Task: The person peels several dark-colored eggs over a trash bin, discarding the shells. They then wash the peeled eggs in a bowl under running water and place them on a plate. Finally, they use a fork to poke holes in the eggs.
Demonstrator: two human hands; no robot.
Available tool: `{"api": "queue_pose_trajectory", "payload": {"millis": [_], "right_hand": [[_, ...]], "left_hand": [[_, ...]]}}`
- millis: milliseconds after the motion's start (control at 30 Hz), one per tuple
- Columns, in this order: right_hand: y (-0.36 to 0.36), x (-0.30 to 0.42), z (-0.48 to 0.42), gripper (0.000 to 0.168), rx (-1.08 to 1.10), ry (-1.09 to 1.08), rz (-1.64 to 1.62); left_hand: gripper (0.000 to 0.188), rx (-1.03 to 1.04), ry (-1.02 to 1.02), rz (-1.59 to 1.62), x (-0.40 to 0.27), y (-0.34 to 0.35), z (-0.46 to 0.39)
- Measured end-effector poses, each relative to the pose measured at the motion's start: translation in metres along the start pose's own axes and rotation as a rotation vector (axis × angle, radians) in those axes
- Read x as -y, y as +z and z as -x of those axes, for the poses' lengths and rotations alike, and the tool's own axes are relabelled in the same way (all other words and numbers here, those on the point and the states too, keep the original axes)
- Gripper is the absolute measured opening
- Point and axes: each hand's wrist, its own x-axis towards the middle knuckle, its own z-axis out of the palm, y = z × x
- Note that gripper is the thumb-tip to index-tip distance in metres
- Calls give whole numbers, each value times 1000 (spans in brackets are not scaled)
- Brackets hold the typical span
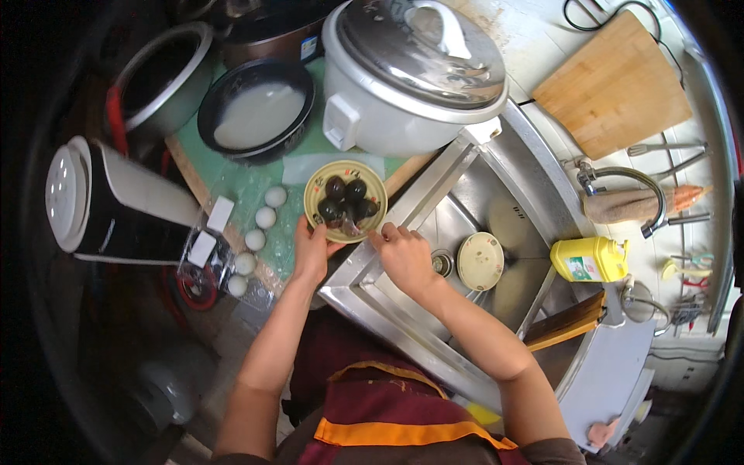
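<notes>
My left hand [312, 250] grips a cream-coloured bowl [313, 218] by its near left edge, thumb over the rim. Several dark, glossy peeled eggs [356, 189], which look like century eggs, lie in the bowl. Near them at the lower rim is a translucent brownish piece [350, 225]. My right hand [407, 253] is at the bowl's near right rim with its fingers curled; what lies between the fingertips is hidden. Left of the bowl, a row of pale whole eggs [265, 217] rests along a clear plastic egg carton [250, 292].
A stainless steel sink [401, 290] on the right contains a cream dish [480, 261]. Behind the bowl stand a large rice cooker [383, 125] and a dark pan [258, 116] with whitish liquid. A faucet [660, 197] and yellow jug [587, 256] are at the far right; a bin-like container [133, 203] stands left.
</notes>
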Motion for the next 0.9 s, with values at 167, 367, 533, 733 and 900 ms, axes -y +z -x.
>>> {"api": "queue_pose_trajectory", "payload": {"millis": [167, 367, 533, 733, 900], "right_hand": [[-12, -3, -1, 24, -65, 58, -45], [-44, -1, 24, 29, -28, 119, -141], [-75, 2, 80, 35, -17, 206, -199], [-126, 23, 199, 32, 171, 531, -439], [-153, 67, 306, 14, -105, 945, -770]], "left_hand": [[32, 69, 10, -29, -12, 0, 5], [28, 170, -13, -156, -40, 15, 32], [33, 317, -102, -253, -32, 31, 65], [57, 553, -300, -264, 7, 53, 132], [75, 726, -483, -320, 53, 69, 196]]}}
